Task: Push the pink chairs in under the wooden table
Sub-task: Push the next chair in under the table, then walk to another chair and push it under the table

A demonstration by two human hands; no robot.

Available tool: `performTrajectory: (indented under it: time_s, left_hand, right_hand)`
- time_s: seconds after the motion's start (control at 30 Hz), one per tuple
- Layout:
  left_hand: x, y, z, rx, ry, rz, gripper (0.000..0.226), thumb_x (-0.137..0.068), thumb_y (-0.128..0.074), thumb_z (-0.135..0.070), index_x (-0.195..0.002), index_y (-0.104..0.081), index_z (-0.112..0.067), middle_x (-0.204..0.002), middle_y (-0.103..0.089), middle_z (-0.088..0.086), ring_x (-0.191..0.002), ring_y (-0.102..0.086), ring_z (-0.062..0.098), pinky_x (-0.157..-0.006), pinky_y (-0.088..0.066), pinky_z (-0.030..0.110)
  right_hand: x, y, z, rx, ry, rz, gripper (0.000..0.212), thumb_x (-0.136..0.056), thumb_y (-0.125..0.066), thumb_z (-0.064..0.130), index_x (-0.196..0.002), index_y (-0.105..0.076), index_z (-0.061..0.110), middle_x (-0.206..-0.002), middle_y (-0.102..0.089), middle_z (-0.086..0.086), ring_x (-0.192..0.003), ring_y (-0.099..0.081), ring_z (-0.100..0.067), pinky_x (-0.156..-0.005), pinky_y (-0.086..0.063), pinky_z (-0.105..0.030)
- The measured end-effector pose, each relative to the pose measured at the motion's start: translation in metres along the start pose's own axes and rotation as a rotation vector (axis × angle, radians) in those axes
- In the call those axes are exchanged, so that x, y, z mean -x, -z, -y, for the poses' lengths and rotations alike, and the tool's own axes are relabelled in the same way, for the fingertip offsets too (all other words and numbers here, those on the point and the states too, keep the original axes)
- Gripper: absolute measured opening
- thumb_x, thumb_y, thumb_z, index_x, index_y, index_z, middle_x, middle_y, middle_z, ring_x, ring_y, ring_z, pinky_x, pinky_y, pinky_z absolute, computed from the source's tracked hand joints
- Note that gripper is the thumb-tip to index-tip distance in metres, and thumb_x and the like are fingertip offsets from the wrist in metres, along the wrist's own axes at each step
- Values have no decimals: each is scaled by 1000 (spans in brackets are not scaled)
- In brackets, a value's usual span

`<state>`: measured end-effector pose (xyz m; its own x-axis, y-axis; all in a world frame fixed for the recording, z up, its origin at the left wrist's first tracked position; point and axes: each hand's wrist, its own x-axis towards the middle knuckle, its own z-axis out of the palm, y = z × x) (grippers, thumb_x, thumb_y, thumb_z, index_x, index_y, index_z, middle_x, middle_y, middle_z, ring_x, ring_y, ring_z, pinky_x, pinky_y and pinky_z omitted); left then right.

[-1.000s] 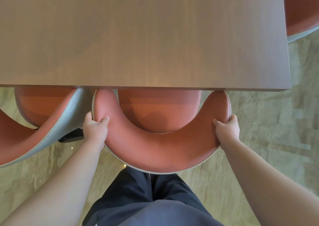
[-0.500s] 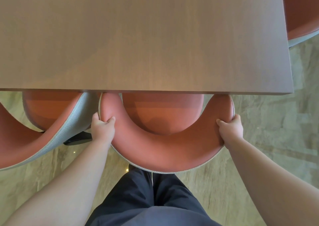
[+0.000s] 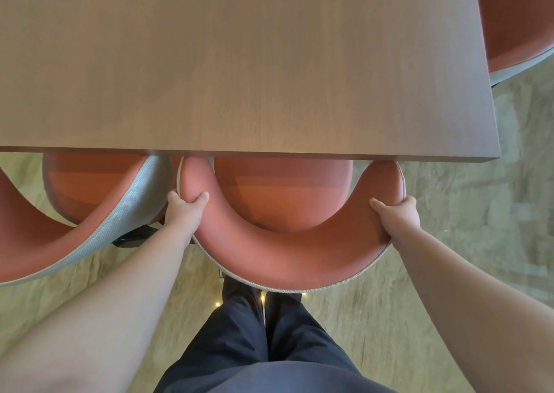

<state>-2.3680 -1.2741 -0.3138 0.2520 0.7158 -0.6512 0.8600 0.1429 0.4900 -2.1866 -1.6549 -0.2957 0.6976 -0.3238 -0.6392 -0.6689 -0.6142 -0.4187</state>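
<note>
— Where is the chair the person has hold of?

— The middle pink chair [image 3: 287,254] stands right at the near edge of the wooden table [image 3: 239,62], close to the table's right-hand corner. Its seat is partly under the top; the curved back is still out on the person's side.

— Which way does it face?

— The open side of the horseshoe back points straight at the table, the closed curve toward the person's dark trousers [image 3: 260,341]. Its widest span, arm tip to arm tip, runs parallel to the table edge.

— And the hands?

— The left hand [image 3: 184,211] grips the left end of the backrest, thumb on the inner face, fingers wrapped round the outside. The right hand [image 3: 398,217] holds the right end the same way.

— Other chairs?

— A second pink chair [image 3: 90,212] sits just beside it on the left, angled, its grey outer shell nearly touching. A third chair [image 3: 518,26] shows past the table's right edge. All on a pale stone-patterned floor [image 3: 479,212].
</note>
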Motion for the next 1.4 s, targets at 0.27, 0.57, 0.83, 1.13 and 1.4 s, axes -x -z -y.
performTrajectory:
  time_s: [0.27, 0.57, 0.83, 1.13, 1.4]
  left_hand:
    - [54, 24, -9, 103, -157, -21, 67, -90, -51, -15, -154, -39, -24, -154, -49, 3, -128, -55, 21, -102, -45, 37]
    - [155, 52, -20, 444, -360, 170, 30, -98, -43, -5, -104, -68, -21, -93, -79, -1, -91, -77, 18, -69, -61, 27]
    - [244, 91, -11, 506, -629, 263, 32, -90, -48, -15, -89, -75, -33, -89, -78, 3, -85, -77, 24, -68, -59, 27]
    - [352, 114, -3, 539, -854, 367, 29, -91, -45, -9, -97, -71, -21, -84, -75, 6, -76, -72, 22, -69, -59, 29]
    - [424, 38, -49, 497, -945, 452, 30, -90, -45, -11, -96, -71, -24, -85, -75, 7, -78, -72, 27, -70, -59, 32]
  right_hand:
    - [67, 8, 18, -61, 197, -45, 67, -89, -53, 17, -153, -35, 21, -149, -50, -4, -127, -56, -30, -102, -49, -46]
    - [176, 33, 11, -380, 486, 93, 34, -89, -46, 12, -114, -63, 29, -91, -76, 9, -92, -71, -18, -88, -58, -42]
    - [277, 90, -33, -602, 602, 47, 39, -88, -40, -2, -109, -65, 21, -85, -75, 0, -85, -73, -18, -91, -59, -49]
    - [337, 164, -87, -817, 689, 91, 39, -85, -39, -6, -104, -66, 15, -80, -73, 2, -79, -69, -13, -78, -59, -29]
    - [294, 249, -125, -893, 694, 17, 36, -80, -41, 3, -102, -65, 18, -82, -73, 1, -81, -69, -16, -80, -58, -35]
